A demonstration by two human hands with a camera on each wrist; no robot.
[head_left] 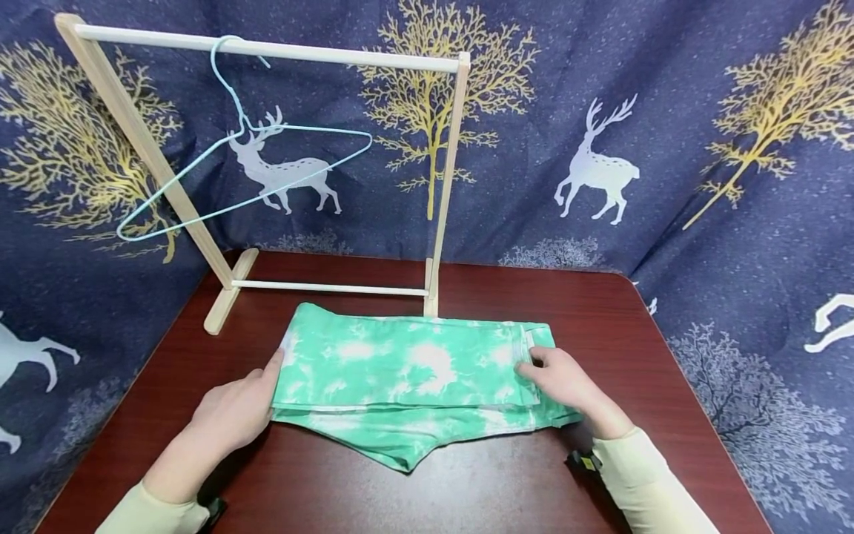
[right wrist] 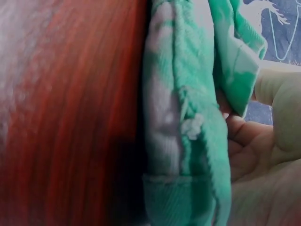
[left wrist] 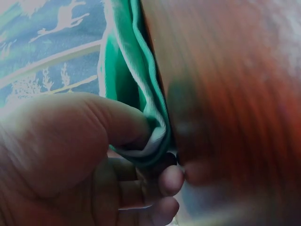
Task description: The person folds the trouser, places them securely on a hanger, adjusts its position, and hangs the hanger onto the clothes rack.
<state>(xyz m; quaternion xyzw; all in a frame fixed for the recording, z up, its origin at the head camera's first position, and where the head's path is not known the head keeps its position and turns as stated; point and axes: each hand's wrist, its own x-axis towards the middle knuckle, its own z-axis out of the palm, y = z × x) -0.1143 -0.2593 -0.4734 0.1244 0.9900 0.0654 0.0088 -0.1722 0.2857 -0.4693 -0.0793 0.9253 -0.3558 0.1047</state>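
Head view looks forward and down — wrist views, close in, share its green cloth [head_left: 400, 371] and table [head_left: 480, 486].

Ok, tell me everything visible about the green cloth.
The green cloth has white blotches, stitched seams and a woven look. It lies folded in layers on the brown table, a pointed part jutting from its near side. The left hand pinches its left end; the right hand grips the upper layer's right end.

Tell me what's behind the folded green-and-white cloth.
Behind the cloth stands a wooden rack with a blue hanger on it; a patterned curtain hangs beyond. The cloth hides the near end of the rack's right foot.
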